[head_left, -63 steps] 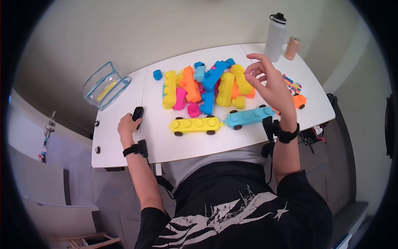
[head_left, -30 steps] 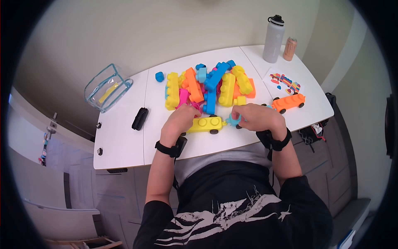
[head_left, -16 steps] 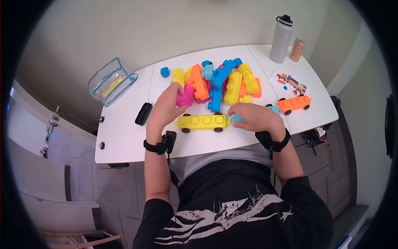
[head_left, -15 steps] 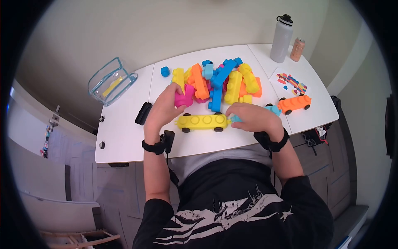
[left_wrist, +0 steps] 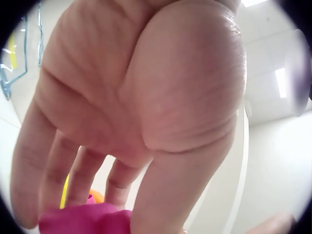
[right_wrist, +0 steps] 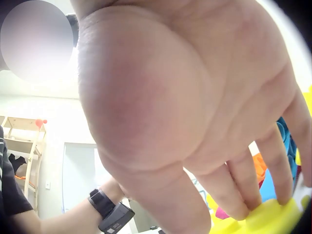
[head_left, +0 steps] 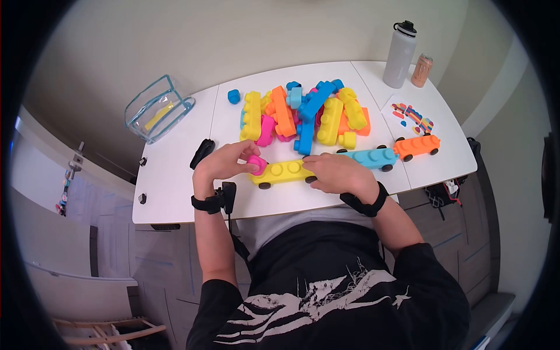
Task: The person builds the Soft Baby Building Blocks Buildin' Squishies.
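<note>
In the head view my left hand (head_left: 223, 161) pinches a pink toy block (head_left: 256, 165) between thumb and fingers, at the left end of a yellow wheeled toy car (head_left: 279, 171). The left wrist view shows this pink block (left_wrist: 83, 219) under the fingertips. Thumb and fingers of my right hand (head_left: 342, 174) grip the yellow car near its right end; its yellow surface (right_wrist: 268, 217) fills the lower edge of the right wrist view. Right of that hand follow a light-blue wheeled car (head_left: 373, 157) and an orange one (head_left: 417, 146), in one row.
Behind the cars lies a heap of building blocks (head_left: 329, 119). A printed picture card (head_left: 413, 116), a water bottle (head_left: 400, 55) and a can (head_left: 422, 70) are at right. A black case (head_left: 202, 153) and a clear bag (head_left: 157, 114) are at left on the white table (head_left: 175, 192).
The left hand went from the black case to the heap, took the pink block and brought it to the yellow car. The right hand came down to the light-blue car, then shifted left.
</note>
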The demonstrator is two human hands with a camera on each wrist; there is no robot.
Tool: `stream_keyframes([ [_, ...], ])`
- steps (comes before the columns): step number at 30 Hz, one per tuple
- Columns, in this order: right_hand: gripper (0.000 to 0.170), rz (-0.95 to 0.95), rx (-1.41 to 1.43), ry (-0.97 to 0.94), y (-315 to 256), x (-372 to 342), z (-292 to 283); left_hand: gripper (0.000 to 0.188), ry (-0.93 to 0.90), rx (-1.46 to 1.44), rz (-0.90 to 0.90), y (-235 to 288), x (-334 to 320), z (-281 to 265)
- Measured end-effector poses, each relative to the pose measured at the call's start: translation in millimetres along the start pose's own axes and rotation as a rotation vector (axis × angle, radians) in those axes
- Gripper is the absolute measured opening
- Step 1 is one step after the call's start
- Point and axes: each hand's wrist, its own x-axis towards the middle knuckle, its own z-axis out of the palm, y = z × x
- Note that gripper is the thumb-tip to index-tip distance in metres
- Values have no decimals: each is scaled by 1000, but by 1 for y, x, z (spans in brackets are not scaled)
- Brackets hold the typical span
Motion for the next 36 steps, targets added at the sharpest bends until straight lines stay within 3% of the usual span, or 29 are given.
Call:
stream_keyframes([
  [4, 34, 17, -41, -28, -6, -1, -3, 35, -34, 21, -1, 7, -1, 0],
  [6, 38, 21, -41, -43, -7, 0, -3, 36, -93, 61, -198, 21, -1, -3],
  [13, 58, 35, -73, -115, -9, -1, -4, 38, -104, 131, -231, 16, 2, -1],
  [19, 58, 26, -127, -128, -4, 6, 1, 34, -103, 104, -263, 24, 8, 5],
  [22, 58, 27, -94, -119, -2, 7, 4, 34, -108, 129, -250, 16, 7, 5],
  [28, 56, -1, -111, -104, -2, 9, 5, 51, -32, 164, 52, 6, 5, 10],
  [30, 56, 11, -120, -113, -2, 11, 5, 56, -67, 319, -53, 1, 15, 15],
  [31, 56, 25, -124, -120, -3, 11, 5, 56, -63, 313, -54, 7, 14, 16],
  [33, 57, 14, -117, -116, -3, 11, 6, 52, -29, 339, -274, 25, 10, 14],
  [36, 58, -5, -117, -87, -3, 10, 8, 52, -58, 317, -387, 34, 10, 12],
])
